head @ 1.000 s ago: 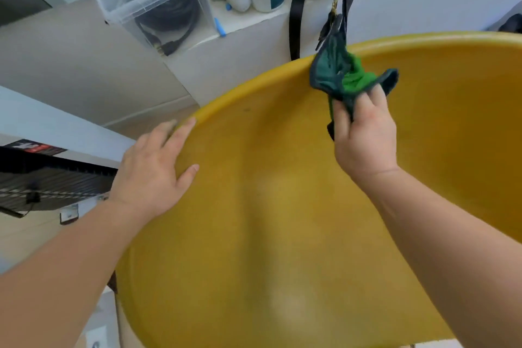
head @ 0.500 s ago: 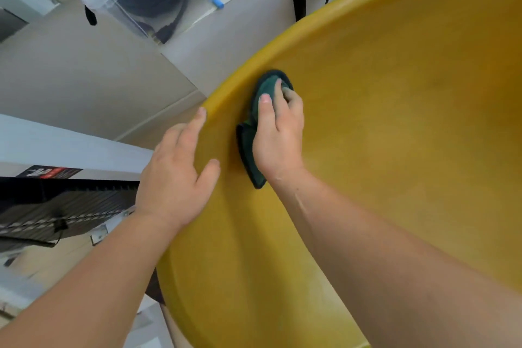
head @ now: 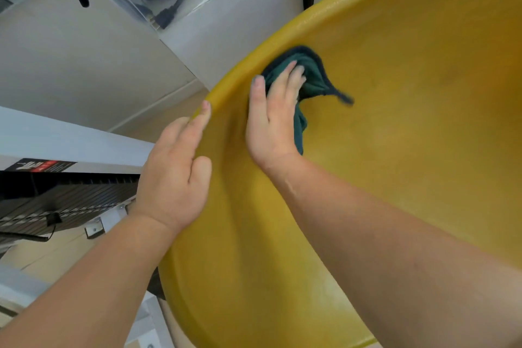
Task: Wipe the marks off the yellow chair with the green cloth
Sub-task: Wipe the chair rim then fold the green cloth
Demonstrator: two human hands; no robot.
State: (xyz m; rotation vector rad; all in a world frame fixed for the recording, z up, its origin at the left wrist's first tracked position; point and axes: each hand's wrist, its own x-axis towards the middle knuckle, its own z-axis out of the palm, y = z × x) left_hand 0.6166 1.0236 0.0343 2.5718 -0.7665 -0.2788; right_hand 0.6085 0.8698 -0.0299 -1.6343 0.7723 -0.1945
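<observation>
At nine o'clock the left hand (head: 175, 175) lies flat and spread on the rim of the yellow chair (head: 409, 127), gripping nothing. Toward eleven o'clock of the chair's curved shell, the right hand (head: 272, 124) presses the green cloth (head: 309, 79) against the plastic with extended fingers, the bunched fabric trailing out at three o'clock of the palm.

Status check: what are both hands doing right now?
Right hand flat, pressing green cloth on yellow chair. Left hand bracing rim. Nothing in the way.
</observation>
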